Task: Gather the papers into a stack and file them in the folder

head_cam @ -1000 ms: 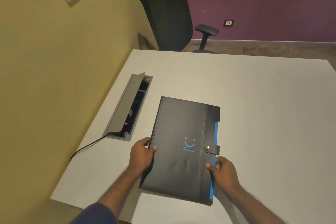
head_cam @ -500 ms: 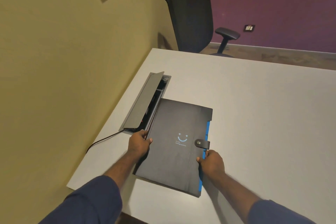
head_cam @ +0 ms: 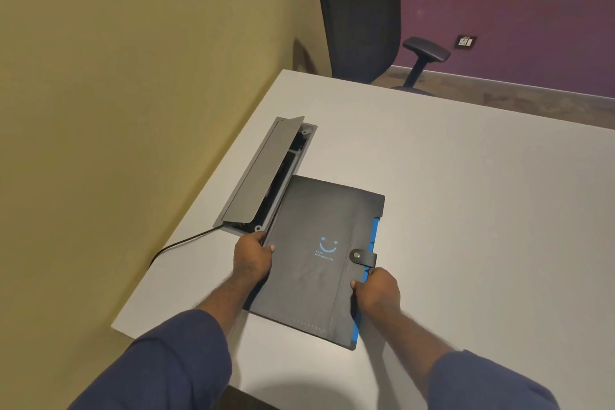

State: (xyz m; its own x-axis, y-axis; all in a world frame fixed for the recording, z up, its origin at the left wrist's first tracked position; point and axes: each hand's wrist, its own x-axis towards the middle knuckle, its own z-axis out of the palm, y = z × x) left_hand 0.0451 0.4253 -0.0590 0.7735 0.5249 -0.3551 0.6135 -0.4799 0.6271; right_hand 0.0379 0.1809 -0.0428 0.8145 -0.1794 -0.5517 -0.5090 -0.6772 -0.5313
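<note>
You are sitting in an office: swivel chair [head_cam: 357, 10], white counter [head_cam: 466, 193] with a built-in cable box [head_cam: 266, 173].

The folder [head_cam: 319, 260] lies on the table [head_cam: 482, 210] toward its near left, a hand at each side edge. The cable box [head_cam: 266, 176] sits just left of it, touching. A chair [head_cam: 362, 13] stands beyond the far edge.

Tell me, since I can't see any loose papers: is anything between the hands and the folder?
Nothing visible. The left hand holds the folder at its left edge, the right hand at its right edge; the snap strap is fastened.
</note>
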